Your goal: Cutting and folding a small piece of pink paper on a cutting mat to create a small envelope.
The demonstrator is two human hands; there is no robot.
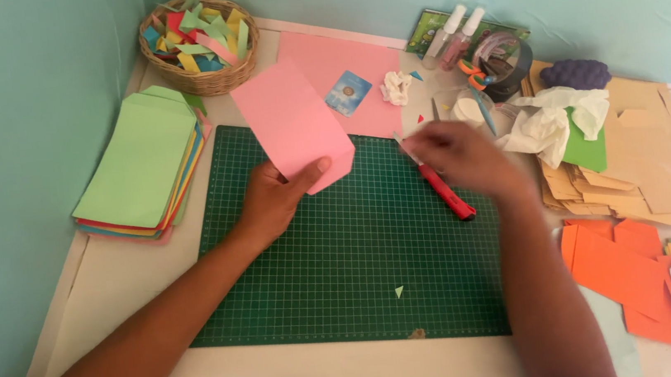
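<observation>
My left hand [270, 199] holds a pink paper envelope [291, 122] by its lower end, lifted and tilted over the green cutting mat [343, 262]. One lower corner of the pink paper is cut off. My right hand [465, 158], blurred, is over the right part of the mat, on or just above a red utility knife [445, 192] that lies on the mat with its blade end toward the top left. Whether the fingers grip the knife is unclear.
A pink sheet [339, 67] lies behind the mat. A stack of coloured envelopes [142, 163] sits left, a wicker basket [200, 45] of paper scraps at back left. Brown and orange papers [634, 265], tape, scissors and glue bottles crowd the right side.
</observation>
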